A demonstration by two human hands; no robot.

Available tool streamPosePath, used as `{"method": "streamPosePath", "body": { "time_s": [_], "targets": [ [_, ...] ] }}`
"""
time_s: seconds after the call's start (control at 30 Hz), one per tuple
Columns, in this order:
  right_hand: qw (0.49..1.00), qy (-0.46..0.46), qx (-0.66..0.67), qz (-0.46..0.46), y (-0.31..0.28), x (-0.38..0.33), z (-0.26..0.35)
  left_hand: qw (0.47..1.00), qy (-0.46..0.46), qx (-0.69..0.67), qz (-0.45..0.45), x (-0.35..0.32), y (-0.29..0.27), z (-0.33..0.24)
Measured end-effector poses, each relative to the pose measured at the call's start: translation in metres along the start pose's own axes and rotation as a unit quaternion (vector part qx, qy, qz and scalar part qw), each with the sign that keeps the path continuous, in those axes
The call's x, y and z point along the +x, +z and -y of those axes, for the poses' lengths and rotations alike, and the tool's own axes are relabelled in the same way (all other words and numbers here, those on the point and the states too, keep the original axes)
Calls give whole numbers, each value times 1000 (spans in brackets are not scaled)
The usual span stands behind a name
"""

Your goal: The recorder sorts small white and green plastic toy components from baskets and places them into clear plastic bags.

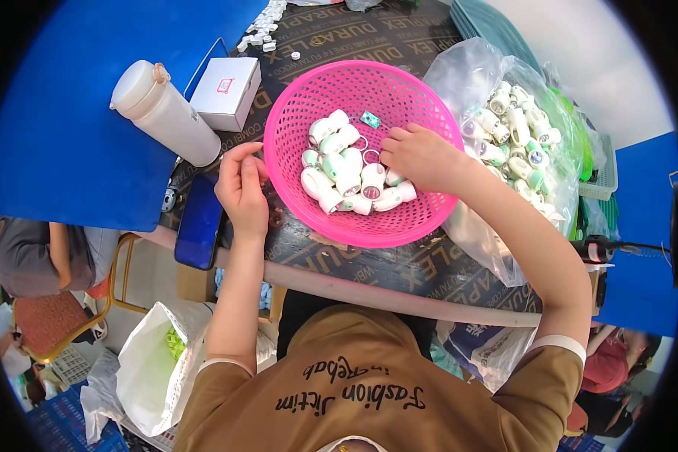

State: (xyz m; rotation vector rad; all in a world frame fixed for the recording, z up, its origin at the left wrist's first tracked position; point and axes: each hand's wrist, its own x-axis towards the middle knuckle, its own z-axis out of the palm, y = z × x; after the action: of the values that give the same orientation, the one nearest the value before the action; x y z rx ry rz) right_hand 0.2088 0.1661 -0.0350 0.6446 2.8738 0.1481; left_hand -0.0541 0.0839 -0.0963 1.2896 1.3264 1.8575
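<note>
Clock centre: the pink basket (380,231) is standing on the dark table (422,280).
White-and-green pieces: they are lying heaped inside the basket, from the middle toward 8 o'clock; some are showing key rings.
Right hand: the hand (423,158) is reaching into the basket at 3 o'clock, fingers bent down beside the heap; whether they are grasping a piece, one cannot tell.
Left hand: the hand (245,192) is curling loosely just outside the rim near 9 o'clock, released, thumb apart from fingers.
Small green part: it (370,119) is lying in the basket at 12 o'clock.
Clear bag: it (459,66) is sitting at 3 o'clock, holding more such pieces.
Lettering: pale capitals are repeating across the table; dark script is running upside down across the brown shirt (459,392) at 6 o'clock.
Box: a white box (241,102) is showing a pink square mark at 10 o'clock.
</note>
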Motion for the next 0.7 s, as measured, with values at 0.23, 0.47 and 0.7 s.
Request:
{"method": "streamPosePath", "body": {
  "time_s": [0.23, 0.47, 0.7],
  "targets": [
    [973, 129, 190, 36, -51, -2, -3, 1000, 6, 2, 0, 3, -4, 1],
    [984, 49, 155, 70, -10, -11, 4, 1000, 17, -2, 9, 3, 11, -2],
    [990, 58, 127, 27, -38, -40, -24, 1000, 0, 10, -10, -1, 29, -7]
  ]
}}
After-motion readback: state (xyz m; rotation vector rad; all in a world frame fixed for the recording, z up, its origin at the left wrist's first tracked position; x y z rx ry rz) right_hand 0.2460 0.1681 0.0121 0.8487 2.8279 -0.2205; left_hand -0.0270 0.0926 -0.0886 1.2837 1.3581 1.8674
